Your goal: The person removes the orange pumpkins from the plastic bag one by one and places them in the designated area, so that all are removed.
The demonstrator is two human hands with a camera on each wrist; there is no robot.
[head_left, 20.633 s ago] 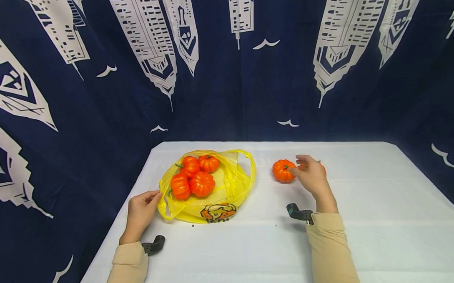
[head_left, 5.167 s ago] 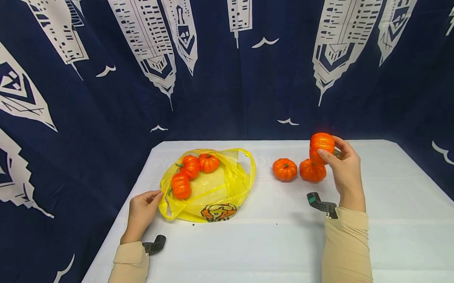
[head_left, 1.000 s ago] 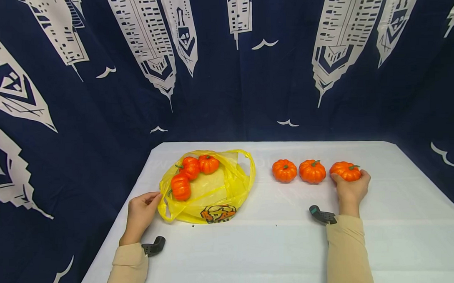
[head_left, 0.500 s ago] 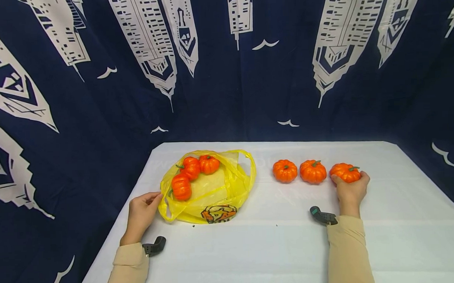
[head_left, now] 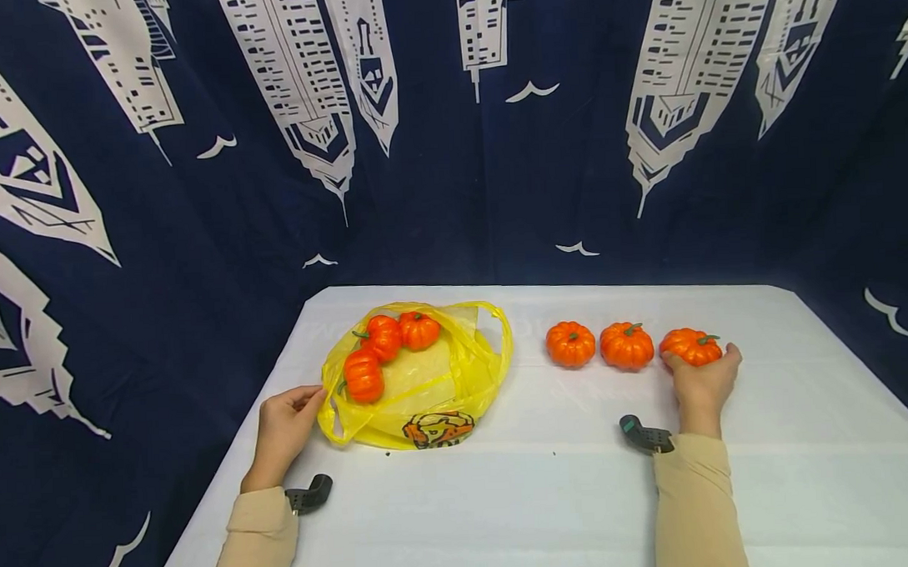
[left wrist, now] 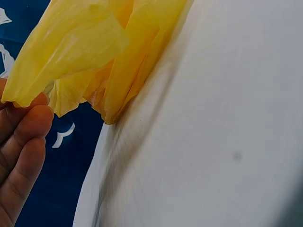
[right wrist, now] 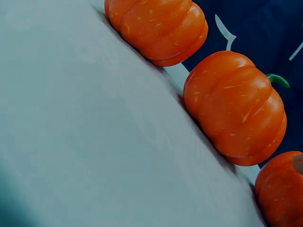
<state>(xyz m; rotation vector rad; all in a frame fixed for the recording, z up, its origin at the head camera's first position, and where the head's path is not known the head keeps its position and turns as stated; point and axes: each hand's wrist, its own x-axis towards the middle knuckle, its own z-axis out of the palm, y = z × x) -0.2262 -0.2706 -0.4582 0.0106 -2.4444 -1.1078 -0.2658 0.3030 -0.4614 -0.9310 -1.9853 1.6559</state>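
My left hand [head_left: 279, 436] pinches the left edge of a yellow plastic bag [head_left: 428, 409]; in the left wrist view its fingertips [left wrist: 35, 123] are right at the thin film of the bag [left wrist: 137, 52]. The bag lies with its mouth wide, and three small orange pumpkins [head_left: 363, 375] sit inside. My right hand [head_left: 704, 387] grips another pumpkin [head_left: 689, 345] on the table, thumb at its left, fingers at its right. Left of it stand a middle pumpkin [head_left: 626, 346] and a left one [head_left: 570, 344], in one row. In the right wrist view the held pumpkin [right wrist: 279, 194] is partly cut off.
A white cloth covers the table [head_left: 492, 507], with a few dark specks near the bag. Behind it hangs a dark blue curtain [head_left: 436, 192] with white building prints. Each forearm carries a small black wrist camera [head_left: 645, 434].
Since the earliest frame, one pumpkin has left the bag; lifted in my right hand 5.2 s ago, it now stands at the row's right end. In the last second both hands stay still.
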